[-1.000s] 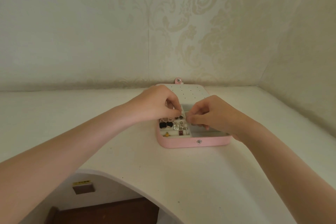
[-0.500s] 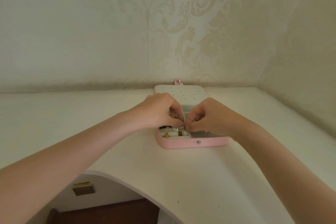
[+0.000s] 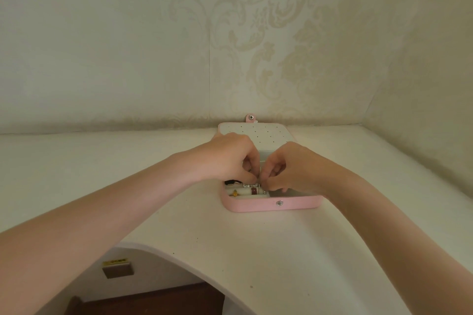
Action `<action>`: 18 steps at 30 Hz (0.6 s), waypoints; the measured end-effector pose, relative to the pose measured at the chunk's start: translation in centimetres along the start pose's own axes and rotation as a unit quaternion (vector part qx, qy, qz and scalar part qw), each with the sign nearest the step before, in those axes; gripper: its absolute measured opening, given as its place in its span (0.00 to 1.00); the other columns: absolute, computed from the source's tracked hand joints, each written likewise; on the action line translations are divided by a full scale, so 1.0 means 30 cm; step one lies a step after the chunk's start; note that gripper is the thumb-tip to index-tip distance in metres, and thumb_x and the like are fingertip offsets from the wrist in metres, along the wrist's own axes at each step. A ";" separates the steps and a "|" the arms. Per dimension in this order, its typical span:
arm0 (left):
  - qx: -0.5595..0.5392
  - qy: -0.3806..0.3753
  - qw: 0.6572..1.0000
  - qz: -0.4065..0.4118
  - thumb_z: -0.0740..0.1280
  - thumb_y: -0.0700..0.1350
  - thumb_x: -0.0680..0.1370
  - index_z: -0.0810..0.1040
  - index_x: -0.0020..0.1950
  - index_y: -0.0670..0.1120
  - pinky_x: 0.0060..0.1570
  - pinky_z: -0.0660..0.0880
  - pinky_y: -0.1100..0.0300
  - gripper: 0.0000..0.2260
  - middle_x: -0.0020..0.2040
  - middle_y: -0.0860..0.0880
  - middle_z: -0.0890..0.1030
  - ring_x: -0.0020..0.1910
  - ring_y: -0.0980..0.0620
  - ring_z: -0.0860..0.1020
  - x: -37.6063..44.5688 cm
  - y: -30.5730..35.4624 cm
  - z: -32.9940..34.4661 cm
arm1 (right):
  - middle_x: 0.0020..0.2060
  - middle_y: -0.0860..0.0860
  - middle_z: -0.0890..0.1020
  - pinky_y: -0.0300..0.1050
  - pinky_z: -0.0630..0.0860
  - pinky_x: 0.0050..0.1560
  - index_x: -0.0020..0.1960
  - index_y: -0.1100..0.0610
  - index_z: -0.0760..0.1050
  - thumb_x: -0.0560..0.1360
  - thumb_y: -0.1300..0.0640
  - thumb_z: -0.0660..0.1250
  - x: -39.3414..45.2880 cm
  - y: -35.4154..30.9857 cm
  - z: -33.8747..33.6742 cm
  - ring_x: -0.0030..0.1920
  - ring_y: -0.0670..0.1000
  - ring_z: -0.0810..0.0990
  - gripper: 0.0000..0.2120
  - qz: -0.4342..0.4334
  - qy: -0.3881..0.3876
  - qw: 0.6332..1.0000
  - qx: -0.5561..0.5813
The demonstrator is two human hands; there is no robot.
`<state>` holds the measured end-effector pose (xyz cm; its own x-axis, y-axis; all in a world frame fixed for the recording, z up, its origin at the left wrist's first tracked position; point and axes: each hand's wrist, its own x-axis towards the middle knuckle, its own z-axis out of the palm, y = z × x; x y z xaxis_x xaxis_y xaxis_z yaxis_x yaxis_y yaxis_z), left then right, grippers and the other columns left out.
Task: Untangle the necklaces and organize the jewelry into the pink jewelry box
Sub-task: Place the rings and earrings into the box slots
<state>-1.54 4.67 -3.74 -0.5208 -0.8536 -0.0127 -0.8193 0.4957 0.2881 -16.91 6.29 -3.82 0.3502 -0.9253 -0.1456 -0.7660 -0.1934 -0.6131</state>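
Note:
The pink jewelry box [image 3: 271, 206] lies open on the white table, its dotted white lid [image 3: 258, 133] flat toward the wall. Both hands hover over its middle. My left hand [image 3: 230, 158] and my right hand [image 3: 289, 166] meet fingertip to fingertip, each pinching a small silver sparkly piece [image 3: 252, 185] just above the ring rolls. A gold ring [image 3: 234, 193] and a dark red ring [image 3: 254, 191] sit in the front roll, and a black item [image 3: 231, 182] lies behind them. The hands hide the rest of the box interior.
The table has a curved front edge [image 3: 179, 256]; below it a dark wooden surface and a small labelled block [image 3: 117, 267] show. Patterned wallpaper rises behind, and a side wall closes in at the right.
Both hands drew closer together over the box centre and now cover the black and silver pieces that showed a second ago. The box has not moved.

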 end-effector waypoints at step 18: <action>-0.103 -0.023 0.994 -0.001 0.73 0.45 0.70 0.82 0.39 0.51 0.25 0.61 0.71 0.02 0.29 0.55 0.73 0.25 0.62 0.69 0.005 -0.025 -0.007 | 0.25 0.44 0.73 0.41 0.67 0.42 0.37 0.54 0.83 0.66 0.58 0.74 0.024 -0.008 0.016 0.31 0.46 0.70 0.01 0.001 0.034 0.999 -0.005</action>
<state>-0.94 4.13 -3.76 -0.5341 -0.8435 -0.0566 -0.7562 0.4467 0.4781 -16.22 5.83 -4.14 0.3121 -0.9454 -0.0934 -0.7724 -0.1953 -0.6044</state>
